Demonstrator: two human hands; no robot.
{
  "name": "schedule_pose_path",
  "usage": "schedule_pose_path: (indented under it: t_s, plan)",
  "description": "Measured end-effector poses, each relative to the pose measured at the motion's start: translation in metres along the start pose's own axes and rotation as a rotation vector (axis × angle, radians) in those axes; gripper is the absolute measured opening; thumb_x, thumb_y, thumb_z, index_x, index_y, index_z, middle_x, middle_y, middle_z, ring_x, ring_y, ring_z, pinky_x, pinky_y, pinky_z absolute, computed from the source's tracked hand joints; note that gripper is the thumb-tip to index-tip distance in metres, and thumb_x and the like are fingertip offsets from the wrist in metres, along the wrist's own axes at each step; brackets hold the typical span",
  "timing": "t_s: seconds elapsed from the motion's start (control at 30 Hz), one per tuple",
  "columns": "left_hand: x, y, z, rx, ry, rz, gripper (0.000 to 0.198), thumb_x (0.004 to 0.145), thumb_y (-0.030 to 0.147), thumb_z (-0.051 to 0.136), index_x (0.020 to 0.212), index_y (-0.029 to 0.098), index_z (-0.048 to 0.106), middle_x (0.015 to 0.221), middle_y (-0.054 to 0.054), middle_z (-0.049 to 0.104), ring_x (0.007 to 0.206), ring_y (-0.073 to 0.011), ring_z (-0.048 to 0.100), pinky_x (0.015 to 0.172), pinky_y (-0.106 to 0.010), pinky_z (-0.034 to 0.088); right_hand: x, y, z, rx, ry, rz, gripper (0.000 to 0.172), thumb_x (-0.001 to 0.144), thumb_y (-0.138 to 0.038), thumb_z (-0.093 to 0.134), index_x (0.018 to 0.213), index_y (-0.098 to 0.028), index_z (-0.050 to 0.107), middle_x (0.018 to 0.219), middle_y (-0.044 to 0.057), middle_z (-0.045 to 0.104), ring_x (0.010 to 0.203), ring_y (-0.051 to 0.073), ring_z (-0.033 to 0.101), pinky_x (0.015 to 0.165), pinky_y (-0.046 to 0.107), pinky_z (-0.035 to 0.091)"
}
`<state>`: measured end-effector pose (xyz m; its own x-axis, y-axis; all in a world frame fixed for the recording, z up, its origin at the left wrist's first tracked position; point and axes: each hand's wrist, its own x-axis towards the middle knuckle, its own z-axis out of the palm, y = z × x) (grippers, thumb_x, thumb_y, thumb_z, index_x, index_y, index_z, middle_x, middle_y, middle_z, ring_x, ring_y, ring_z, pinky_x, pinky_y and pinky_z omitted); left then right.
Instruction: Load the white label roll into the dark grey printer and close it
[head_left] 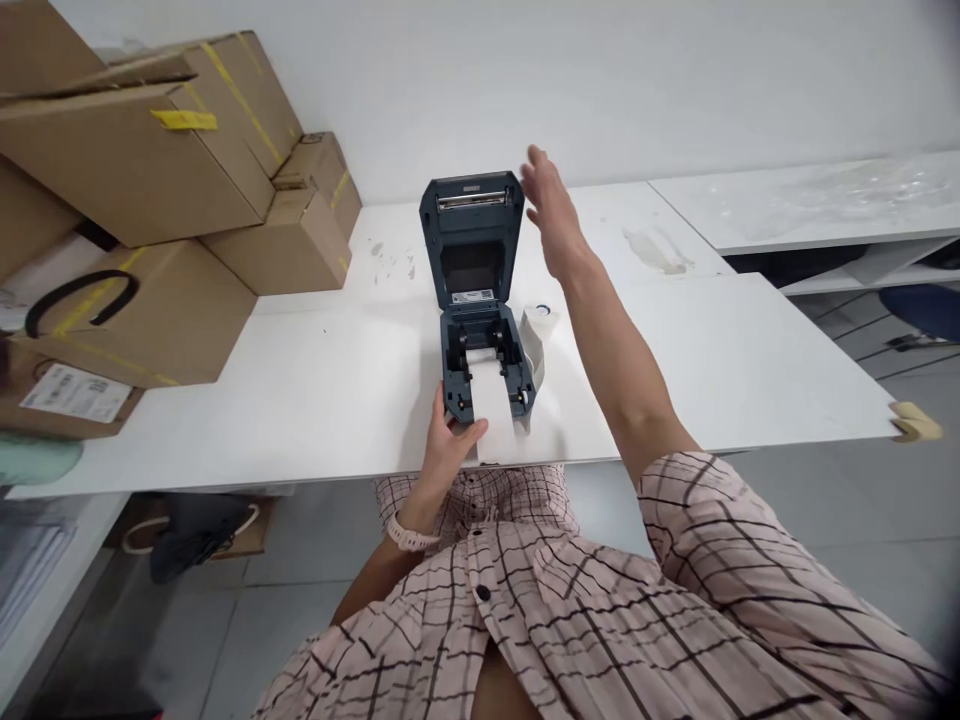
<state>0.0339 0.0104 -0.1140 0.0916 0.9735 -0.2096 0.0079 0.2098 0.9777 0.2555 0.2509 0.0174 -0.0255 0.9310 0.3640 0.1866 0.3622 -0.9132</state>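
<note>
A dark blue-grey label printer [452, 375] sits on the white table with its lid [472, 225] raised. A white label strip [491, 400] runs from inside the printer over its front edge toward me. My left hand [448, 445] is at the front left corner, fingers along the printer's side and thumb pressing on the strip. My right hand [553, 210] is raised beside the lid's upper right edge, fingers extended and holding nothing. Whether its fingertips touch the lid I cannot tell. Behind the printer's right side lies a crumpled whitish strip [534, 345].
Cardboard boxes [217, 150] are stacked on the left of the white table [360, 400]. A black curved handle or band [82, 290] lies on one box. The table's front edge is close to my body. At the right corner sits a tan edge guard [916, 422].
</note>
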Motion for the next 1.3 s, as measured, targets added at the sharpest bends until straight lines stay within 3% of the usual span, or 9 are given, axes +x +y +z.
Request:
schedule_pose_path:
  t_s: [0.13,0.33,0.53,0.7,1.03,1.1,1.17,1.23,1.3]
  plan:
    - [-0.006,-0.003,-0.013,0.009,0.045,-0.021,0.097,0.086,0.065,0.071,0.166,0.033,0.026,0.174,-0.009,0.031,0.158,-0.0357,0.035,0.125,-0.047,0.041,-0.004,-0.015,0.014,-0.019,0.012,-0.016,0.087,0.097,-0.086,0.014,0.144,-0.027,0.058,0.153,0.004,0.059,0.144,0.024,0.053,0.122,0.038,0.043]
    - [0.017,0.011,-0.031,-0.054,0.228,0.097,0.082,0.094,0.075,0.048,0.163,0.033,0.033,0.175,-0.008,0.029,0.160,-0.0304,0.033,0.126,-0.044,0.039,-0.137,-0.014,0.024,-0.243,0.135,-0.255,0.058,0.108,-0.067,0.025,0.124,-0.029,0.067,0.131,0.003,0.068,0.131,0.023,0.062,0.116,0.043,0.050]
    - [0.040,0.024,-0.008,-0.060,0.212,0.140,0.086,0.088,0.069,0.065,0.161,0.033,0.037,0.175,-0.007,0.029,0.161,-0.0336,0.031,0.124,-0.042,0.043,-0.221,0.017,0.046,-0.252,0.129,-0.197,0.024,0.106,-0.044,0.052,0.116,-0.029,0.068,0.131,0.009,0.068,0.129,0.026,0.064,0.114,0.050,0.052]
    - [0.042,0.013,0.004,-0.127,0.083,0.142,0.086,0.084,0.054,0.078,0.158,0.029,0.041,0.160,-0.013,0.051,0.145,-0.0360,0.053,0.113,-0.044,0.054,-0.226,0.026,0.045,-0.270,0.059,-0.193,0.025,0.105,-0.038,0.053,0.125,-0.029,0.065,0.140,0.011,0.066,0.139,0.026,0.058,0.119,0.052,0.047]
    - [0.029,0.000,0.004,-0.022,0.217,0.176,0.079,0.082,0.058,0.078,0.149,0.027,0.048,0.158,-0.012,0.052,0.140,-0.0295,0.056,0.108,-0.036,0.053,-0.231,0.036,0.055,-0.241,0.135,-0.165,0.028,0.106,-0.041,0.048,0.126,-0.033,0.065,0.134,0.005,0.072,0.145,0.026,0.052,0.123,0.056,0.042]
    - [0.009,-0.010,0.005,0.046,0.381,0.164,0.069,0.080,0.059,0.080,0.136,0.026,0.056,0.143,-0.011,0.061,0.125,-0.0250,0.063,0.096,-0.032,0.056,-0.232,0.037,0.055,-0.220,0.138,-0.173,0.027,0.106,-0.040,0.049,0.126,-0.033,0.065,0.134,0.006,0.072,0.145,0.026,0.053,0.122,0.055,0.044]
    - [-0.011,-0.020,0.009,0.042,0.478,0.103,0.045,0.081,0.064,0.075,0.102,0.025,0.065,0.096,-0.004,0.070,0.085,-0.0171,0.066,0.073,-0.028,0.054,-0.231,0.038,0.054,-0.215,0.138,-0.166,0.026,0.106,-0.039,0.049,0.126,-0.032,0.065,0.135,0.006,0.072,0.145,0.026,0.053,0.122,0.055,0.044]
    - [-0.023,-0.026,0.014,-0.035,0.261,-0.051,0.048,0.083,0.070,0.068,0.073,0.024,0.058,0.062,0.002,0.055,0.056,-0.0126,0.052,0.054,-0.027,0.044,-0.231,0.039,0.054,-0.209,0.143,-0.165,0.026,0.106,-0.038,0.050,0.125,-0.032,0.065,0.134,0.006,0.072,0.145,0.026,0.053,0.122,0.055,0.044]
    - [-0.025,-0.022,0.020,-0.141,0.079,-0.204,0.054,0.078,0.073,0.069,0.065,0.023,0.055,0.053,0.003,0.050,0.046,-0.0103,0.044,0.046,-0.027,0.034,-0.232,0.040,0.054,-0.185,0.153,-0.185,0.025,0.106,-0.037,0.051,0.125,-0.032,0.065,0.133,0.006,0.073,0.145,0.025,0.053,0.122,0.054,0.043]
